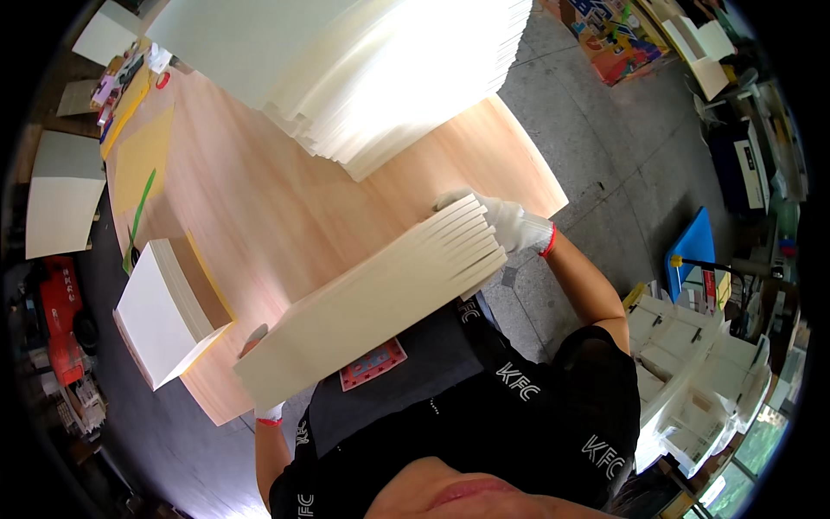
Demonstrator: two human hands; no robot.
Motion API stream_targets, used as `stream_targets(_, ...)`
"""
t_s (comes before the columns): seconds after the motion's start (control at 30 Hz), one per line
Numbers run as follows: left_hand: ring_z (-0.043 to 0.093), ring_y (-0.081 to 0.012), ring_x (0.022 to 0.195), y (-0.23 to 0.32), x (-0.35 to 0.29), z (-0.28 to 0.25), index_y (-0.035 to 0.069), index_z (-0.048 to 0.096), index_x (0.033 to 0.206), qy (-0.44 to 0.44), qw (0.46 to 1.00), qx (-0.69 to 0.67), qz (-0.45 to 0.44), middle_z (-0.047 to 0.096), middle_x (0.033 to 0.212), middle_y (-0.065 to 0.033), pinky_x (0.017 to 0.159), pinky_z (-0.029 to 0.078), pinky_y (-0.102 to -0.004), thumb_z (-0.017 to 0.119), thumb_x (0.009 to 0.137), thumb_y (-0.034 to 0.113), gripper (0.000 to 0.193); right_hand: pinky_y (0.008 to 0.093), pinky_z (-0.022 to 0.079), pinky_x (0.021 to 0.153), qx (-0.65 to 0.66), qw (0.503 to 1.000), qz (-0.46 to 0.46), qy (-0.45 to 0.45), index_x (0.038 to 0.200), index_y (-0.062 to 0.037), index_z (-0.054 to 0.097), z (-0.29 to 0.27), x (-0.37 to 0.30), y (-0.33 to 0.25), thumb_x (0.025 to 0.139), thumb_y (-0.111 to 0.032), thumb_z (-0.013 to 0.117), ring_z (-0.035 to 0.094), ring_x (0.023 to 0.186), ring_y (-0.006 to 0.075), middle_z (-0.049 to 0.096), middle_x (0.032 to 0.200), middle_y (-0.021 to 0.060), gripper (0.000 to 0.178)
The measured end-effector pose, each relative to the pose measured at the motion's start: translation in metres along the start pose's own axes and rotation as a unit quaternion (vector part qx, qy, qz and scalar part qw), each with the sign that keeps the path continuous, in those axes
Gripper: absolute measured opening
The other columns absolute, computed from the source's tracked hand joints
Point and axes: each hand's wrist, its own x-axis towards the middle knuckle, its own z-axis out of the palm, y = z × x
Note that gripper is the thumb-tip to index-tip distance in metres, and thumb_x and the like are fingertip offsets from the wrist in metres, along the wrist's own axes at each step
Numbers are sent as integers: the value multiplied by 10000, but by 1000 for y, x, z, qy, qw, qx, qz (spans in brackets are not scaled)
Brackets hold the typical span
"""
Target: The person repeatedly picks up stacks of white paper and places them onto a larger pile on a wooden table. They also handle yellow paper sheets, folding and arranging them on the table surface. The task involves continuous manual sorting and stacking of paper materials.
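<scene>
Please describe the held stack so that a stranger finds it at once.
Start at the wooden table. At its near edge, the left hand and right hand hold a long cream stack, layers spread at its right end. Unlike the far pile and left pile, it has a hand at each end.

Cream sheet stack [372, 303], centre: card-like, smooth, matt. Right hand [512, 227], centre right: white cloth glove, matt. Tabletop [229, 186], centre left: wood-grained, smooth, soft sheen. Garment [484, 411], lower centre: dark cloth, matt.
</scene>
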Motion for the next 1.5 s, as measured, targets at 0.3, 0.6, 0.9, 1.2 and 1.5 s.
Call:
stream_targets(0.3, 560, -206, 1084, -8, 16, 5, 35, 494, 1284, -44, 991, -56, -110, 573, 1206, -107, 906, 485, -354, 612, 891, 226, 453, 405, 194, 1146, 271, 927, 15, 259, 1452, 11, 266, 35, 37, -9, 979, -529, 223, 262, 1397, 307, 283, 1497, 212, 719)
stream_targets(0.6, 557, -202, 1088, -12, 11, 21, 36, 491, 1287, -66, 992, -67, -89, 571, 1210, -104, 908, 483, -351, 607, 895, 226, 451, 411, 246, 1126, 319, 917, -12, 240, 1376, 9, 422, 40, 44, -27, 972, -573, 209, 340, 1354, 303, 420, 1415, 191, 740)
stream_targets(0.9, 555, -199, 1093, -10, 6, 18, 37, 488, 1290, -72, 990, -63, -104, 568, 1215, -101, 911, 482, -348, 602, 899, 226, 449, 390, 367, 1008, 245, 950, -86, 176, 1271, -31, 545, 6, 22, -99, 988, -521, 280, 515, 1149, 250, 575, 1196, 145, 624)
stream_targets(1.2, 552, -195, 1097, -11, 7, 17, 38, 486, 1293, -75, 990, -63, -101, 566, 1220, -98, 913, 480, -345, 597, 904, 226, 447, 487, 246, 1107, 286, 918, -89, 260, 1357, -21, 435, 14, 41, -40, 861, -760, 57, 465, 1247, 306, 536, 1283, 201, 967)
stream_targets(1.5, 549, -192, 1101, -8, 3, 13, 39, 483, 1296, -78, 989, -56, -109, 563, 1224, -95, 916, 479, -342, 592, 908, 226, 444, 443, 306, 1081, 240, 894, -143, 351, 1189, 35, 598, 41, 20, -29, 988, -492, 289, 427, 1277, 320, 497, 1333, 219, 643)
